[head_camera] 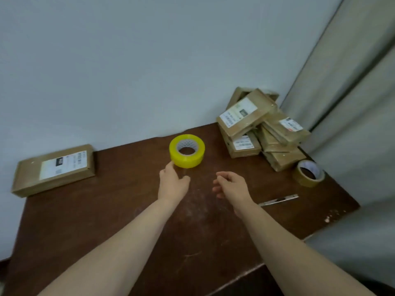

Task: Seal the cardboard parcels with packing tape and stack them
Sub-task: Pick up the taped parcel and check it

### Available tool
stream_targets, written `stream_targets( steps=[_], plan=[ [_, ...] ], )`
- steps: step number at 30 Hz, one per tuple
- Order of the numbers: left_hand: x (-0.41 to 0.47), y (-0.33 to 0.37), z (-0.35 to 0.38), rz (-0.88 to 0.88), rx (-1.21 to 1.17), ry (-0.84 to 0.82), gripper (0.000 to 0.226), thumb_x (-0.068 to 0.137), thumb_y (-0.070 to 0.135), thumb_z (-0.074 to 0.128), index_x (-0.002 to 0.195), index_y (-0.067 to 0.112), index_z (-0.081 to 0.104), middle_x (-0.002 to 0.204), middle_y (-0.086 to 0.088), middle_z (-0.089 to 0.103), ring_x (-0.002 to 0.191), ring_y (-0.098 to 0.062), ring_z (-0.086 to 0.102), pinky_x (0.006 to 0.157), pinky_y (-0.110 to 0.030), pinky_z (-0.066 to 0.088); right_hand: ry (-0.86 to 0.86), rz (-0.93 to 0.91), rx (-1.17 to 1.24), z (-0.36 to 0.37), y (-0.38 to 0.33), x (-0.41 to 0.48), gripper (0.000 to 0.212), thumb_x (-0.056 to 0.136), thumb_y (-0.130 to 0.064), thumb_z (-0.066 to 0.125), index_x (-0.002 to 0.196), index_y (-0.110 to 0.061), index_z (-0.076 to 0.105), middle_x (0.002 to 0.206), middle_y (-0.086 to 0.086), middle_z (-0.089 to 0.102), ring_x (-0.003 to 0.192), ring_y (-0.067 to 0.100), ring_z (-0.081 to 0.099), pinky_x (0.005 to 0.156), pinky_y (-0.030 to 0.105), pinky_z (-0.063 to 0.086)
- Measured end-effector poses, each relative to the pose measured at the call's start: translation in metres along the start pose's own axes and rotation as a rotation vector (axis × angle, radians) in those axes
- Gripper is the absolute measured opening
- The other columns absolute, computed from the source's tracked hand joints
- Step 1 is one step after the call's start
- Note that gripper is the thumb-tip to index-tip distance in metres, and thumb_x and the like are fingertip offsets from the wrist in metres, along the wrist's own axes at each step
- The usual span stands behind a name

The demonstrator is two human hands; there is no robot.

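Note:
A yellow roll of packing tape (187,151) lies flat on the dark brown table (119,210), near the back wall. My left hand (173,182) reaches toward it, fingertips at its lower left edge, fingers relaxed and holding nothing. To its right, my right hand (231,184) hovers over the table with loosely curled fingers, empty. One flat cardboard parcel (54,169) with a white label lies at the far left. A loose pile of several labelled parcels (260,129) fills the back right corner.
A brown tape roll (308,173) stands right of the pile near the table's right edge. A thin metal blade or strip (279,200) lies in front of it. A pale curtain (352,99) hangs at the right; a wall runs behind the table.

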State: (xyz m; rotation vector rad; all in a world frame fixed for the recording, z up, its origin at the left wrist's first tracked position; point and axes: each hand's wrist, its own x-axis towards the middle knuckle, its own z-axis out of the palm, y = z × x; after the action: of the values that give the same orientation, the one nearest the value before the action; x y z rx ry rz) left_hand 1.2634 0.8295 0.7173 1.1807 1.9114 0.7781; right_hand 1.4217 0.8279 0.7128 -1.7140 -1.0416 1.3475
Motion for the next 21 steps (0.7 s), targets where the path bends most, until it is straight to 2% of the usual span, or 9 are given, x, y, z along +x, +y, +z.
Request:
stream_targets(
  steps=[4, 8, 11, 15, 18, 21],
  plan=[
    [-0.019, 0.042, 0.073, 0.036, 0.038, -0.081, 0.068, 0.085, 0.017, 0.062, 0.145, 0.008, 0.031, 0.141, -0.016, 0.04, 0.123, -0.029, 0.049, 0.102, -0.038, 0.042, 0.06, 0.025, 0.001, -0.097, 0.01, 0.005, 0.015, 0.098, -0.007, 0.047, 0.101, -0.011, 0.061, 0.083, 0.005, 0.064, 0.061, 0.011, 0.059, 0.052, 0.02, 0.047],
    [-0.021, 0.071, 0.123, 0.047, 0.038, -0.14, 0.072, 0.085, 0.016, 0.063, 0.148, 0.009, 0.028, 0.142, -0.015, 0.041, 0.123, -0.026, 0.05, 0.104, -0.037, 0.042, 0.129, 0.046, 0.042, -0.16, 0.015, 0.022, 0.015, 0.097, -0.008, 0.048, 0.096, -0.014, 0.061, 0.081, 0.005, 0.066, 0.062, 0.011, 0.06, 0.052, 0.02, 0.048],
    [-0.005, 0.09, 0.147, 0.056, 0.061, -0.158, 0.071, 0.086, 0.016, 0.063, 0.148, 0.011, 0.028, 0.14, -0.013, 0.042, 0.12, -0.023, 0.05, 0.097, -0.029, 0.042, 0.148, 0.049, 0.089, -0.186, 0.012, 0.039, 0.015, 0.097, -0.008, 0.048, 0.095, -0.016, 0.061, 0.082, 0.005, 0.066, 0.063, 0.012, 0.061, 0.056, 0.022, 0.049],
    [0.031, 0.114, 0.172, 0.073, 0.03, -0.163, 0.059, 0.086, 0.011, 0.059, 0.141, 0.012, 0.038, 0.13, -0.01, 0.052, 0.118, -0.024, 0.05, 0.09, -0.031, 0.045, 0.199, 0.016, 0.105, -0.209, 0.001, 0.07, 0.016, 0.097, -0.006, 0.048, 0.095, -0.016, 0.06, 0.081, 0.004, 0.067, 0.062, 0.011, 0.061, 0.053, 0.02, 0.048],
    [0.058, 0.127, 0.185, 0.039, -0.055, -0.135, 0.047, 0.086, 0.008, 0.059, 0.131, 0.01, 0.048, 0.123, -0.01, 0.058, 0.103, -0.022, 0.057, 0.08, -0.029, 0.046, 0.246, 0.005, 0.107, -0.223, -0.011, 0.091, 0.017, 0.097, -0.006, 0.048, 0.093, -0.017, 0.061, 0.077, 0.002, 0.067, 0.054, 0.006, 0.06, 0.046, 0.018, 0.046],
    [0.08, 0.13, 0.189, -0.039, -0.128, -0.069, 0.049, 0.088, 0.011, 0.059, 0.134, 0.008, 0.045, 0.126, -0.011, 0.056, 0.103, -0.021, 0.054, 0.079, -0.028, 0.044, 0.255, -0.026, 0.087, -0.232, -0.026, 0.114, 0.018, 0.097, -0.004, 0.048, 0.095, -0.014, 0.063, 0.077, 0.003, 0.066, 0.051, 0.004, 0.06, 0.044, 0.016, 0.045]
  ],
)
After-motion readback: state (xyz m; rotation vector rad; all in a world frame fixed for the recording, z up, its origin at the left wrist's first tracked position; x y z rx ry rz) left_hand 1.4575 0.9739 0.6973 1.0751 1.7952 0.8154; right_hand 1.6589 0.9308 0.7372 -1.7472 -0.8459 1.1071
